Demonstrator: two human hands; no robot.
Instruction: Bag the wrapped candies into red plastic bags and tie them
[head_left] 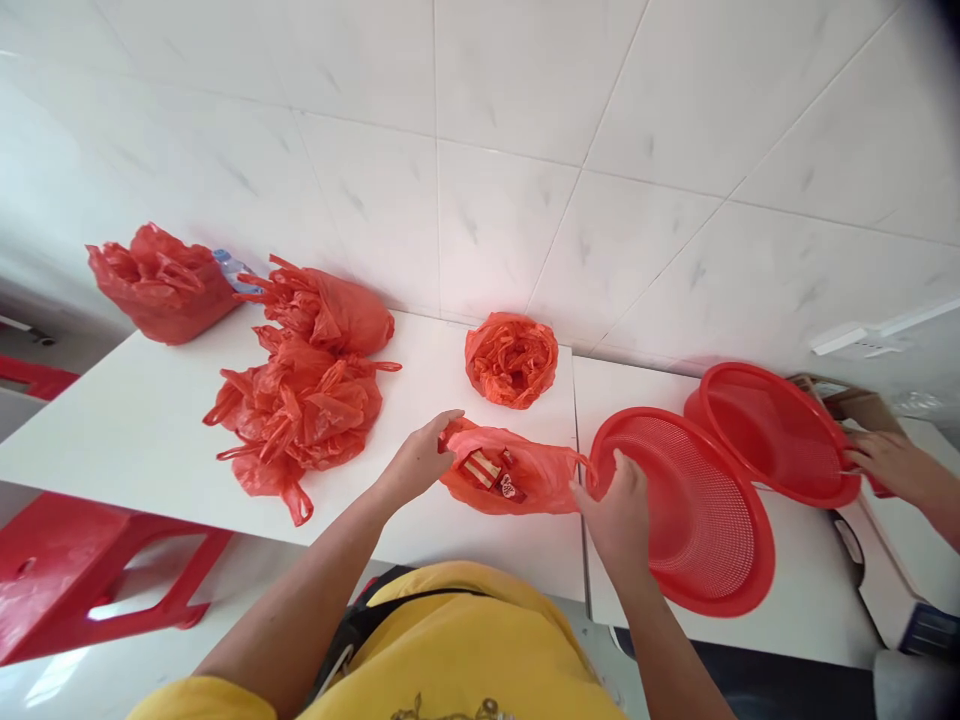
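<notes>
A red plastic bag (546,478) lies spread at the table's front edge, its mouth held wide. Inside it are a few small red and cream packets (484,468). My left hand (421,458) pinches the bag's left rim. At the other end, my right hand (621,512) has its thumb and fingers closed on the handle side of the bag. Just right of that hand stands a red mesh basket (705,520); its contents do not show. Behind the held bag sits a ring-shaped bundle of red plastic bags (511,362).
Knotted red bags (311,405) are heaped on the white table (112,420), another bag (161,285) and a bottle (234,268) behind. Another person's hand (889,460) touches a second red basket (772,430). A red stool (82,570) stands below left. A tiled wall bounds the back.
</notes>
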